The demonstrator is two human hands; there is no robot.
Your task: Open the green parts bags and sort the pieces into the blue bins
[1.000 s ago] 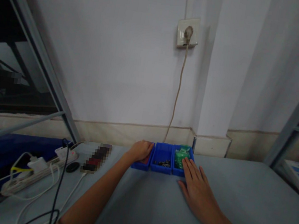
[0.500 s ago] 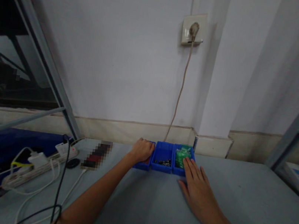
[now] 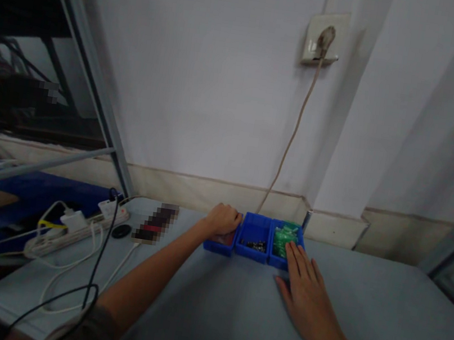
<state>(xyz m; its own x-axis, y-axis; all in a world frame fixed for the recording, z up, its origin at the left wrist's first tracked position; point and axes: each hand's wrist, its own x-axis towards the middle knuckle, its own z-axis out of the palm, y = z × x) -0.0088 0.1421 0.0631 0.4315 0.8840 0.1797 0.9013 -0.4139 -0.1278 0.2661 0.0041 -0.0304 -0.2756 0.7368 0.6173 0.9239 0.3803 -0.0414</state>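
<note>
Three small blue bins stand side by side against the wall. Over the left bin (image 3: 218, 248) is my left hand (image 3: 221, 220), its fingers curled down and closed; what they grip is hidden. Reddish packets (image 3: 224, 238) show below that hand. Small dark and shiny metal parts (image 3: 256, 245) lie in the middle bin (image 3: 256, 225). Green-tinted plastic bags (image 3: 282, 239) fill the right bin (image 3: 278, 262). My right hand (image 3: 304, 278) lies open at that bin's front right side, fingers stretched out, fingertips at the bags and rim.
On the grey tabletop (image 3: 205, 314) at left lie a blurred-out phone-like object (image 3: 157, 225), a round black disc (image 3: 121, 231) and a white power strip (image 3: 71, 240) with several cables. A plugged-in wall socket (image 3: 324, 39) sits above. Metal frame posts (image 3: 91, 76) flank the table.
The view has turned, so the scene sits tilted and shifted right. My left hand is slightly higher over the left bin, showing more of the reddish packets. My right hand stays by the right bin.
</note>
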